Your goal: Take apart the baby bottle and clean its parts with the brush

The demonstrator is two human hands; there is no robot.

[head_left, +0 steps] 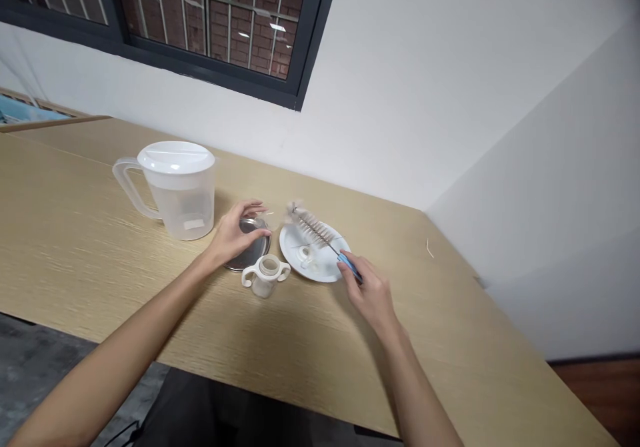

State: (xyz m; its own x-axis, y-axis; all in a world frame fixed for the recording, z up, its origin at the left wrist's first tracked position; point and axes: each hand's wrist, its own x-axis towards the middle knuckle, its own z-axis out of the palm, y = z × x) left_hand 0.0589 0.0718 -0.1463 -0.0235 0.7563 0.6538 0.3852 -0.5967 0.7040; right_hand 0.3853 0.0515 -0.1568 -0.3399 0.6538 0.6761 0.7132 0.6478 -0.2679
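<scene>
Nearest the camera, the left forearm comes in from 7 o'clock and the right forearm from 5 o'clock, with dark clothing between them under the tabletop edge. The left hand curves over a round metal dish, thumb and fingers apart, hiding part of it; a blurred clear thing shows by the fingertips, and I can't tell whether it is gripped. The right hand is closed around the blue handle of a brush, whose bristles point to 10 o'clock and cross above a white plate, blocking some of it. On that plate lie a small white ring and some clear bits too blurred to name. A two-handled cup stands upright at 8 o'clock from the plate. At 10 o'clock from the left hand stands a see-through pitcher with a white lid, its handle towards 9 o'clock. A thin pale strip lies at 3 o'clock from the plate. The tabletop is pale wood grain, against a white wall; a dark-framed window at 11 o'clock shows bars and brick, and grey floor shows at 8 o'clock.
</scene>
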